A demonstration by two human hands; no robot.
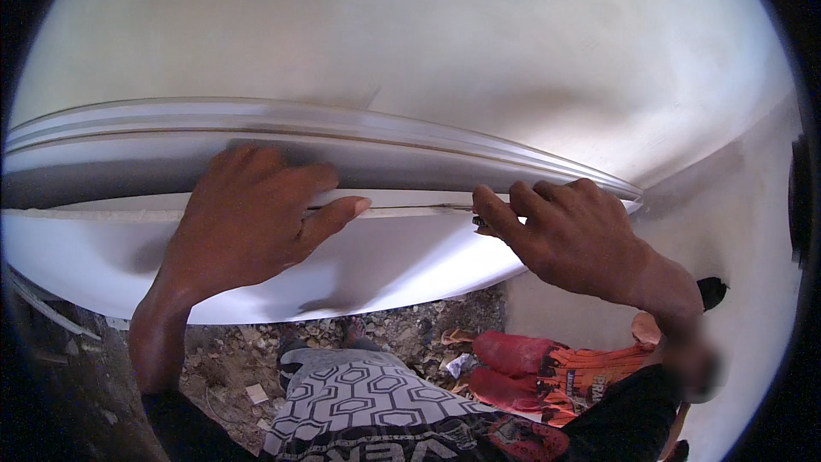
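Observation:
A white board [410,252] stretches across in front of me, its pale top edge running left to right. My left hand [248,214] is closed over that edge, fingers bent on the far side and thumb laid along it. A thin dark wire-like piece [402,207] runs along the edge from beside my left thumb toward my right hand. My right hand [573,235] is closed round a small dark tool [484,223]; only its end shows, so its kind cannot be made out. The fingertips of both hands are partly hidden.
Beyond the board, a pale metal channel [282,120] runs along the smooth wall [368,26]. Below lies rubble-strewn ground [235,359]. At the lower right, close to my right arm, is another person in an orange top [590,376] and red trousers [509,368]. A pipe [51,304] lies at left.

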